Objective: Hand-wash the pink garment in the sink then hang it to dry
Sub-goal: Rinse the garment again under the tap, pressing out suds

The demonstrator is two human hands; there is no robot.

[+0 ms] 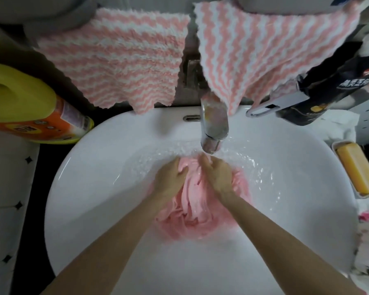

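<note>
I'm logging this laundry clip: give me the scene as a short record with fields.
garment: pink garment, bunched and wet in the sink
hands: left hand and right hand both grip the garment
water: tap above the hands, ripples beneath
right of sink: soap bar in a dish
left of sink: yellow detergent bottle
behind: two striped cloths hanging

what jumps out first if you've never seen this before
The left hand and right hand grip a soaked pink garment in the middle of the white sink, just under the running faucet. Two pink-and-white striped towels hang behind it, and a yellow detergent bottle sits at the far left.
</note>
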